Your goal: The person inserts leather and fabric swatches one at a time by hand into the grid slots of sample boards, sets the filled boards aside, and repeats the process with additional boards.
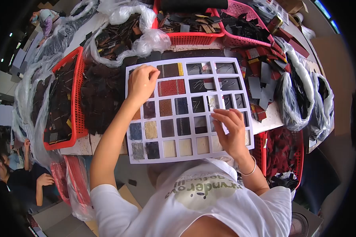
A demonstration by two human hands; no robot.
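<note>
A white sample board (154,161) with rows of rectangular windows lies before me, its near edge against my body. Swatches fill many windows on the left, among them a red woven swatch (171,87), a brown one (165,107) and a tan one (150,129). Several right-hand windows show dark backing with pale glue-like streaks; some bottom ones are cream. My left hand (143,83) is over the upper left windows, fingers bent together; what is under them is hidden. Above the right part, my right hand (231,127) has curved fingers, thumb apart, with no held thing visible.
Swatch pieces fill a red basket (80,94) at left, another red basket (194,38) at the back and a pink basket (245,39). A plastic bag (148,39) of swatches stands behind the board. Loose swatches (261,79) lie right. Other people (23,173) sit at far left.
</note>
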